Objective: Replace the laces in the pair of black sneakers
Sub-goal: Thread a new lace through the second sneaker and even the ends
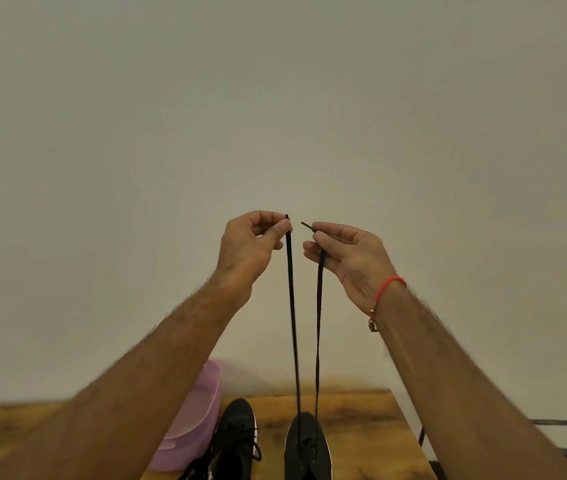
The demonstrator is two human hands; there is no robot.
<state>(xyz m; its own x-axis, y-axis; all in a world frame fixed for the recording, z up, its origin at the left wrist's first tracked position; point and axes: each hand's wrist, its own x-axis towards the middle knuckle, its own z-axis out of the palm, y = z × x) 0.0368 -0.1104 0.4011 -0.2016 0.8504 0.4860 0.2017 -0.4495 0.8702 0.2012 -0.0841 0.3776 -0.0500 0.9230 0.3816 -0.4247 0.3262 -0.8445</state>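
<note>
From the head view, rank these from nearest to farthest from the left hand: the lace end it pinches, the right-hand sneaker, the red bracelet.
Measured from the left hand:
1. Lace end, pinched in its fingertips.
2. Red bracelet, across on the right wrist.
3. Right-hand sneaker, far below on the wooden table.

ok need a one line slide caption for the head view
Left hand and right hand pinch the two ends of a black lace, raised from the right black sneaker on the wooden table.
</note>
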